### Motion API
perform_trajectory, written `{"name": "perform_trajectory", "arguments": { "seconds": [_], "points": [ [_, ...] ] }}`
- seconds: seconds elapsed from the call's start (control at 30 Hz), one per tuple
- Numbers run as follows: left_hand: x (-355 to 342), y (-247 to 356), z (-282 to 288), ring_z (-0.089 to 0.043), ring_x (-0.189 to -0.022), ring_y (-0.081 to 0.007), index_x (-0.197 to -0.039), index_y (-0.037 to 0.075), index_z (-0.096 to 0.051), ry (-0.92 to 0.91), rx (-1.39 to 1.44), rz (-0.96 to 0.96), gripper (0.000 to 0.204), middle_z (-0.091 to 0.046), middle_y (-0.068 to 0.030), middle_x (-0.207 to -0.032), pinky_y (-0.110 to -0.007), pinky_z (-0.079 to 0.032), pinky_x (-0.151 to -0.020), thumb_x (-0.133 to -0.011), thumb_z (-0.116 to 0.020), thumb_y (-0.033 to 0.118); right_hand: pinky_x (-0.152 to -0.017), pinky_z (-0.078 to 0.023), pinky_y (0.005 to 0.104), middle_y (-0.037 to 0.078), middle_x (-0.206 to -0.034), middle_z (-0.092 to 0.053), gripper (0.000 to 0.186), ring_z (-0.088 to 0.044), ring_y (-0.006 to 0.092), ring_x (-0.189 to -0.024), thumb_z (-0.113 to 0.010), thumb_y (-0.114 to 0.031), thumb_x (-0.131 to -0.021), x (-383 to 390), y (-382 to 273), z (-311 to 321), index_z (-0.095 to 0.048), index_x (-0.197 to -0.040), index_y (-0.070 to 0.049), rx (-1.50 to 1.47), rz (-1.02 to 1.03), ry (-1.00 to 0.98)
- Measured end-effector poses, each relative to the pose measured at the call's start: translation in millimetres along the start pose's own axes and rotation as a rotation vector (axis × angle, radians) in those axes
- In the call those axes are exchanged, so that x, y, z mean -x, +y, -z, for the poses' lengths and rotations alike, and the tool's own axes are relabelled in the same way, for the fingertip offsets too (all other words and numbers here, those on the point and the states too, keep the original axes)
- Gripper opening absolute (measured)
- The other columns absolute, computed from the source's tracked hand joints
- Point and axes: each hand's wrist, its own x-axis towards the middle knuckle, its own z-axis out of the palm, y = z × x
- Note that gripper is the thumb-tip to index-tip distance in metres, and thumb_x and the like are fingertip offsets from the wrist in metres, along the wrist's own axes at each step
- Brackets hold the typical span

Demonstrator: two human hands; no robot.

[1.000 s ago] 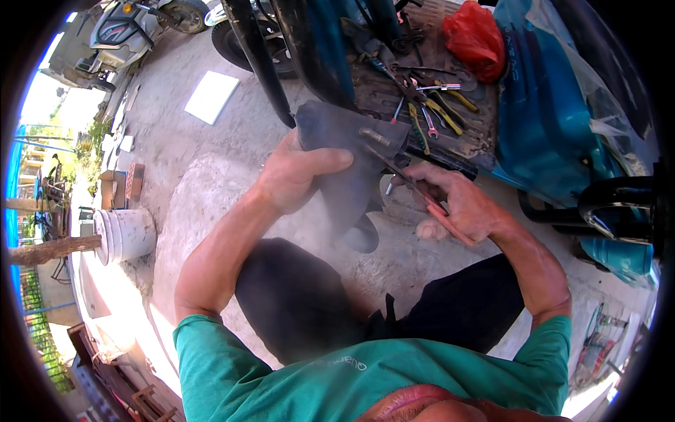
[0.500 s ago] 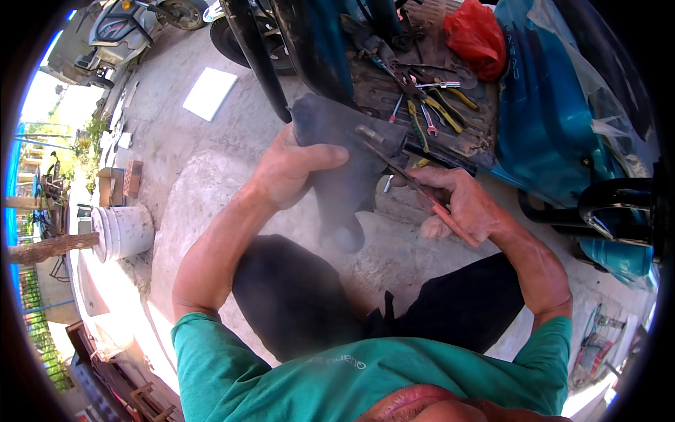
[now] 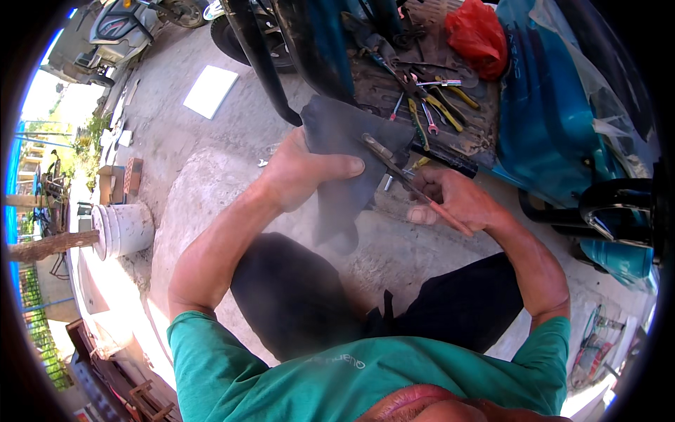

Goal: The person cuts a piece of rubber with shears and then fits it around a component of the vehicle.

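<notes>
My left hand grips a floppy dark grey rubber-like sheet, thumb lying across its front. The sheet's lower end hangs above the ground between my knees. My right hand is closed on a slim tool with a dark blade and an orange-red handle; I cannot tell its exact kind. Its blade reaches up to the sheet's right side, beside a short stub like a metal stem. Whether the blade cuts into the sheet or only touches it is unclear.
Ahead, pliers and wrenches lie on a vehicle's ribbed footboard beside a red plastic bag. Teal body panels stand at the right, black tubes ahead. A white board and white bucket are at left.
The sheet and my left hand have shifted slightly right. The tool's blade and the stub now appear closer together; my right hand has moved slightly.
</notes>
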Motion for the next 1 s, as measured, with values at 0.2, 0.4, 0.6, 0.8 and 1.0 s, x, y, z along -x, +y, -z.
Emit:
{"name": "perform_trajectory", "arguments": {
  "seconds": [0.2, 0.4, 0.6, 0.8, 1.0],
  "points": [
    [-1, -1, 0, -0.064, -0.096, -0.0154, -0.122, 0.0, -0.062, -0.012, 0.067, -0.022, 0.043, -0.068, -0.0066, -0.108, -0.032, -0.053, -0.087, -0.081, -0.073, 0.004, -0.076, -0.05, 0.0375, 0.015, -0.092, -0.065, 0.07, -0.063, 0.0243, -0.084, -0.078, -0.057, -0.074, 0, -6, 0, -0.063, -0.108, 0.002, 0.059, 0.051, -0.047],
    [2, 3, 3, -0.066, -0.094, -0.0167, -0.12, 0.0, -0.063, 0.048, 0.139, -0.007, 0.04, -0.07, -0.008, -0.105, -0.033, -0.054, -0.087, -0.082, -0.072, 0.004, -0.068, -0.043, 0.0343, 0.007, -0.083, -0.054, 0.065, -0.051, 0.0178, -0.077, -0.075, -0.059, -0.076, 2, 4, -2, -0.06, -0.093, 0.002, 0.04, 0.103, 0.083],
    [3, 4, 9, -0.066, -0.093, -0.0167, -0.119, -0.001, -0.063, 0.056, 0.07, -0.043, 0.036, -0.07, -0.0085, -0.104, -0.032, -0.054, -0.086, -0.084, -0.07, 0.004, -0.065, -0.043, 0.0384, 0.007, -0.074, -0.054, 0.068, -0.052, 0.0196, -0.07, -0.069, -0.065, -0.077, 6, -11, 0, -0.061, -0.091, 0.001, 0.097, 0.0, 0.042],
    [2, 1, 14, -0.066, -0.093, -0.016, -0.119, -0.001, -0.063, 0.037, 0.082, -0.044, 0.037, -0.069, -0.0071, -0.104, -0.031, -0.053, -0.086, -0.084, -0.07, 0.005, -0.063, -0.043, 0.0404, 0.008, -0.069, -0.054, 0.065, -0.053, 0.0205, -0.067, -0.07, -0.063, -0.078, 5, -14, -1, -0.062, -0.087, 0.0, 0.084, -0.014, 0.023],
    [3, -1, 13, -0.065, -0.096, -0.0156, -0.122, -0.001, -0.062, 0.025, 0.047, -0.047, 0.04, -0.069, -0.0074, -0.107, -0.031, -0.053, -0.088, -0.083, -0.071, 0.004, -0.063, -0.043, 0.0398, 0.007, -0.068, -0.051, 0.062, -0.051, 0.02, -0.067, -0.071, -0.06, -0.078, 5, -14, -2, -0.063, -0.09, 0.001, 0.165, 0.045, 0.025]
  ]
}}
